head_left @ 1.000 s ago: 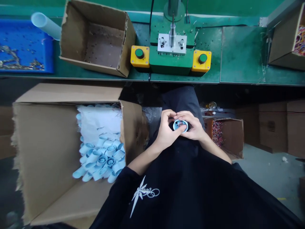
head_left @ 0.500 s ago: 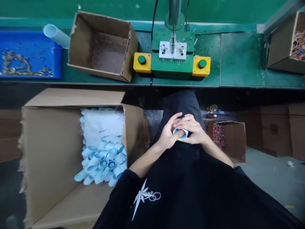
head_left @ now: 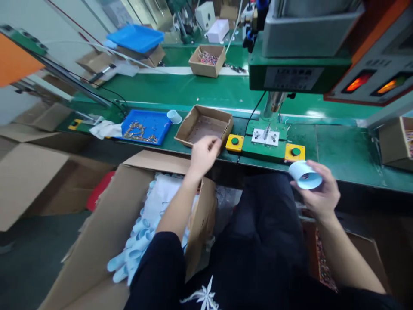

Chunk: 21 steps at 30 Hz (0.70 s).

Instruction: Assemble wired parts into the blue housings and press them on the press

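Observation:
My right hand (head_left: 318,193) is wrapped round a pale blue plastic cup (head_left: 303,175), held on its side just in front of the bench edge, below the right yellow button box (head_left: 294,152). Raised over the bench edge, my left hand (head_left: 204,155) has its fingers curled in a loose pinch beside the small open cardboard box (head_left: 204,124); whatever it holds is too small to see. The green press fixture (head_left: 266,138) with its pin sits between the two yellow button boxes.
A large carton (head_left: 106,232) at my left knee holds several pale blue cups under white paper. A blue tray (head_left: 145,126) of metal parts and a loose cup (head_left: 174,116) lie on the green bench. Cardboard boxes stand at the right and on the far belt.
The head has lifted, so the view now takes in the bench and press. My hands have parted: the left rose toward the small box, the right carried the cup up to the right.

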Motion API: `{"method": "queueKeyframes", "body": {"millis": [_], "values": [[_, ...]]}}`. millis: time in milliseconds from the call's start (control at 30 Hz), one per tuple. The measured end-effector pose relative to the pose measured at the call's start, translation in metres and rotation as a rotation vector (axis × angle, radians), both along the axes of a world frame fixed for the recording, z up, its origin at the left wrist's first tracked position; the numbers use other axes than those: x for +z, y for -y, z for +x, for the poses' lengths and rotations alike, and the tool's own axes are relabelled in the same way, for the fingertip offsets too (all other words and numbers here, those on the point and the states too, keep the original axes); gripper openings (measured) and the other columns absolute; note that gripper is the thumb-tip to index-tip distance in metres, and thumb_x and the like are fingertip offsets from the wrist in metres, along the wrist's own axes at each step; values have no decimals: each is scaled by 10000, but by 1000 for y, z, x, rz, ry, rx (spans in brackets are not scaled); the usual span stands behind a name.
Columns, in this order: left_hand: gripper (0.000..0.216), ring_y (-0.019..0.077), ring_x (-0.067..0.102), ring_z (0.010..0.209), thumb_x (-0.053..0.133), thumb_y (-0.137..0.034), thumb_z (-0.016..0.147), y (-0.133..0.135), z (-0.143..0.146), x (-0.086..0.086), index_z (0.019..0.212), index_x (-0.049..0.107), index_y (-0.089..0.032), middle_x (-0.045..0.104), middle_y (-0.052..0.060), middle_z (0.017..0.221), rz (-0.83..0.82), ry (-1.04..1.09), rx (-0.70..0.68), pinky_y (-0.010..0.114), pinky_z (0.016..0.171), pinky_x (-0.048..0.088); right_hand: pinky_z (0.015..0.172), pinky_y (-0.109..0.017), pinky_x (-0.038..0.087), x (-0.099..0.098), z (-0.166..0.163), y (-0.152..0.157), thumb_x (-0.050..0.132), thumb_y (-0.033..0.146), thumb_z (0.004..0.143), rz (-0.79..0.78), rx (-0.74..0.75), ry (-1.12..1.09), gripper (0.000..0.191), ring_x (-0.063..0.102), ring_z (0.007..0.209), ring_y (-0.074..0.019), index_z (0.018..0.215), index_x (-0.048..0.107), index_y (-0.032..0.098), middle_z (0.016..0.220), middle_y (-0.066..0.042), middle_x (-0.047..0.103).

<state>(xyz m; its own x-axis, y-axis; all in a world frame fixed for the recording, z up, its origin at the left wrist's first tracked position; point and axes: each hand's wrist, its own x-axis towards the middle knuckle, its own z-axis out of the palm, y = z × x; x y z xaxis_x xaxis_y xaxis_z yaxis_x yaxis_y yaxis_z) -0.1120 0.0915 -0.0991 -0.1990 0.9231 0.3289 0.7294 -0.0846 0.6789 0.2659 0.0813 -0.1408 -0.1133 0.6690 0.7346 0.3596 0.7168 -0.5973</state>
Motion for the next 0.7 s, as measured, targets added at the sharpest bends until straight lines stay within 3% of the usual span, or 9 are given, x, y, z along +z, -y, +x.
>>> {"method": "queueKeyframes", "body": {"millis": [67,133,200,267,367,467,700], "values": [[192,239,700,858,680,-333,959,-39,-39,16,944,771,-164,792,116,947,-153,-245,14,377,832,536,1089,-598,568,10,-1,-27,919,354,784,39,-60,-113,730,680,1269,-340,1422,565,329,1366,-92,678],[120,253,701,817,780,-293,849,-68,-59,23,853,781,-173,797,106,876,-380,-387,-103,372,797,527,1131,-586,548,20,-9,-51,915,365,793,50,-82,-148,724,669,1298,-335,1424,564,308,1397,-96,665],[73,269,714,825,799,-249,772,-87,-61,23,821,791,-195,809,94,871,-593,-489,-293,352,780,526,1144,-552,545,29,-22,-71,899,386,815,19,-72,-107,691,671,1294,-321,1418,575,290,1395,-97,673],[165,282,731,898,739,-199,760,-97,-53,19,909,806,-215,825,85,964,-716,-593,-446,328,794,527,1121,-512,562,37,-39,-89,867,421,850,-13,-52,-31,652,681,1273,-301,1418,581,278,1385,-98,686],[326,291,746,991,622,-114,783,-102,-38,13,1037,804,-207,824,109,1069,-708,-722,-485,303,825,523,1105,-489,563,43,-64,-113,807,488,899,-38,-19,77,620,672,1278,-289,1428,568,270,1398,-102,684],[363,296,755,1016,543,-54,806,-102,-31,12,1019,809,-181,817,157,1082,-706,-808,-465,299,835,518,1094,-499,548,43,-82,-126,805,524,890,-74,-30,207,626,666,1271,-310,1411,581,258,1373,-107,695],[336,259,757,1039,536,-107,895,-94,-39,16,969,835,-241,824,114,1110,-665,-766,-413,266,811,508,997,-456,499,58,-91,-127,824,569,854,-98,-227,471,657,709,1110,-334,1331,616,169,1158,-140,758]]}}
